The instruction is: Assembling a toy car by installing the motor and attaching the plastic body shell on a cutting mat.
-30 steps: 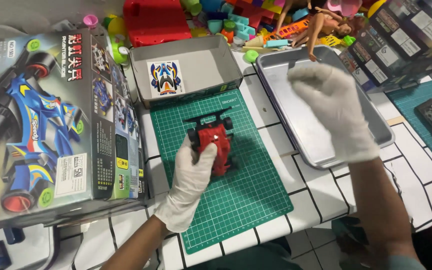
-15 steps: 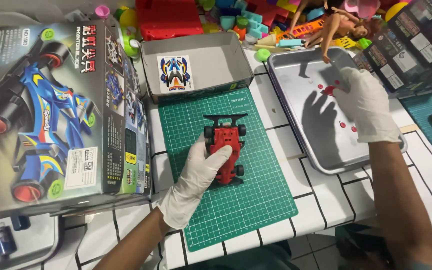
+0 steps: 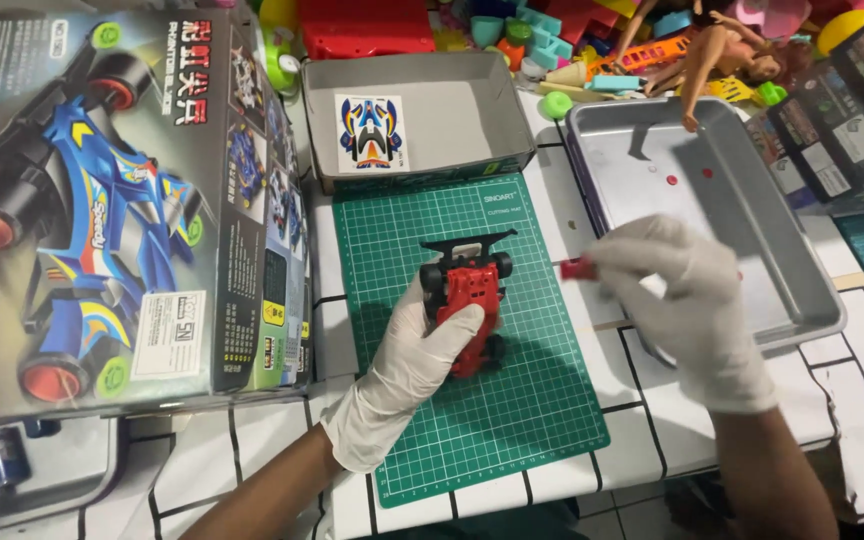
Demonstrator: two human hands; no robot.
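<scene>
A red toy race car (image 3: 472,300) with black wheels and a black rear wing lies on a green cutting mat (image 3: 512,410). My left hand (image 3: 407,375), in a white glove, grips the car from its left side. My right hand (image 3: 687,305), also gloved, pinches a small red part (image 3: 575,268) at the mat's right edge, just right of the car. Behind that hand sits a metal tray (image 3: 802,290) with a few tiny red pieces (image 3: 671,181) in it.
A large toy-car box (image 3: 102,200) stands left of the mat. A grey cardboard lid (image 3: 452,120) holding a sticker sheet (image 3: 370,130) lies behind the mat. Colourful plastic toys and a doll (image 3: 712,50) crowd the back. Dark boxes (image 3: 852,130) stand at the right.
My right hand has left the metal tray and come left toward the car with a small red part pinched in it. The left hand still holds the car on the mat.
</scene>
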